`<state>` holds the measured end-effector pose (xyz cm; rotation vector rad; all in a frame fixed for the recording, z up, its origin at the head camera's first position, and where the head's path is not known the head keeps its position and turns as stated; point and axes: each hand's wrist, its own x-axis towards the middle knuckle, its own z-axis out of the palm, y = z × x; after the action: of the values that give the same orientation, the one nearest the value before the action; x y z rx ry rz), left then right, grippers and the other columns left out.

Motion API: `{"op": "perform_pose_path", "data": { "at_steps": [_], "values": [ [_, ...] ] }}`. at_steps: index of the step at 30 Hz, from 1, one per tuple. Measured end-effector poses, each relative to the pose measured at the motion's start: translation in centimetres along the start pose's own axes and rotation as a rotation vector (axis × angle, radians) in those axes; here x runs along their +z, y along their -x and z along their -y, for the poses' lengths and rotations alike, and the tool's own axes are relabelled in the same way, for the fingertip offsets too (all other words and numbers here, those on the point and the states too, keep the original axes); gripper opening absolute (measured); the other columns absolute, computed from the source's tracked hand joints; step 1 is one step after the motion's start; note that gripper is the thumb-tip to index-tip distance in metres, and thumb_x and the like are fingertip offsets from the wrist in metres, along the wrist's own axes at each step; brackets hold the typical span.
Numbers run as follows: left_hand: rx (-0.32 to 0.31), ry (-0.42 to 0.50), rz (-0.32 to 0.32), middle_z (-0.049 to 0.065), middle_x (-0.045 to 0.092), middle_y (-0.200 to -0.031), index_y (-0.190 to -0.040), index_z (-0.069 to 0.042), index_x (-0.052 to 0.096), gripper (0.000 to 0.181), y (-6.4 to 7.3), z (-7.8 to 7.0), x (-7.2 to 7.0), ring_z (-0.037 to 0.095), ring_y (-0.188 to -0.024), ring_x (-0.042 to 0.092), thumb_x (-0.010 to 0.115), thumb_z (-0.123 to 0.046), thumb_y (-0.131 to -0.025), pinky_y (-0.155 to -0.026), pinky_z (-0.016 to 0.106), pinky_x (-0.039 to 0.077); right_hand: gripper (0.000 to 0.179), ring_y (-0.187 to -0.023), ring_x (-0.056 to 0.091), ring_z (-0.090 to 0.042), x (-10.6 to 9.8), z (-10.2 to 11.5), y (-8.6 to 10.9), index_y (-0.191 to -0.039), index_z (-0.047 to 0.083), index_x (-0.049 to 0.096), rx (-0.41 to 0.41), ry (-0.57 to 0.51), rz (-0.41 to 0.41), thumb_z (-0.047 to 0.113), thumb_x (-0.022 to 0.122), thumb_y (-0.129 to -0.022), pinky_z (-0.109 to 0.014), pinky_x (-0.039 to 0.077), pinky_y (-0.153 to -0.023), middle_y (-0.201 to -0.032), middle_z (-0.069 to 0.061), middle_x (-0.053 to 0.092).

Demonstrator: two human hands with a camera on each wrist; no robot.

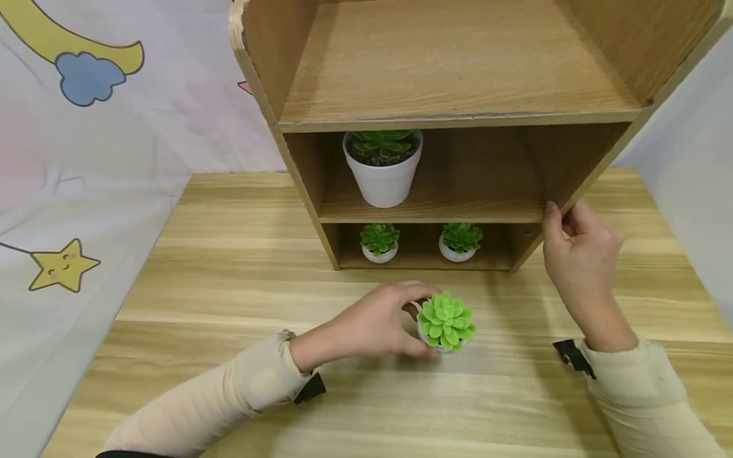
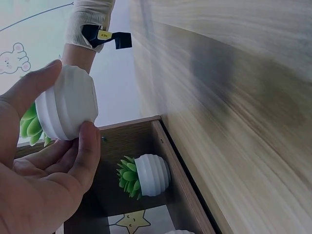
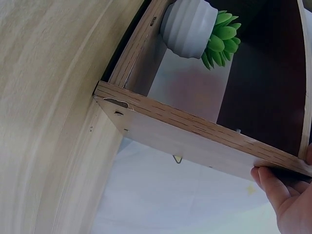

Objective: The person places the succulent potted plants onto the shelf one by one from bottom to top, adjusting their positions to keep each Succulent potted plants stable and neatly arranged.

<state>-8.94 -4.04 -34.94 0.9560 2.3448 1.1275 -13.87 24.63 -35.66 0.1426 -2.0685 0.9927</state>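
My left hand holds a small potted succulent in front of the wooden shelf unit. In the left wrist view its ribbed white pot is between thumb and fingers, raised off the table. My right hand grips the shelf unit's right side panel at its front edge, near the middle board; the right wrist view shows fingers against the panel's outer face. Two similar small succulents stand apart in the bottom compartment.
A larger white pot with a succulent stands left in the middle compartment, its top hidden by the board above. The shelf unit rests on a wood-grain table. Behind hangs a pale cloth printed with a moon, cloud and star.
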Motion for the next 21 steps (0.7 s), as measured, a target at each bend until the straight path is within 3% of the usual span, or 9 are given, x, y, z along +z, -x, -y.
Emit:
{"op": "perform_pose_path", "data": {
  "at_steps": [4,21],
  "values": [
    [-0.013,0.029,-0.009,-0.006,0.059,-0.126,-0.135,-0.011,0.058,0.074,0.4,0.0,-0.1,0.003,-0.095,0.058,0.090,-0.026,-0.071,-0.088,0.029,0.049,0.019,-0.080,0.062,0.008,0.1,0.1,0.1,-0.090,-0.007,0.071,0.000,0.004,0.002,0.005,0.058,-0.093,-0.006,0.043,-0.066,-0.084,-0.014,0.072],
    [-0.040,0.036,-0.098,-0.014,0.059,-0.122,-0.133,-0.013,0.060,0.072,0.6,-0.3,-1.5,0.005,-0.095,0.058,0.090,-0.028,-0.070,-0.085,0.027,0.049,0.019,-0.079,0.058,0.015,0.0,0.0,0.1,-0.092,-0.007,0.072,-0.001,-0.004,0.002,0.006,0.057,-0.094,-0.005,0.042,-0.065,-0.083,-0.016,0.071]
  ]
}}
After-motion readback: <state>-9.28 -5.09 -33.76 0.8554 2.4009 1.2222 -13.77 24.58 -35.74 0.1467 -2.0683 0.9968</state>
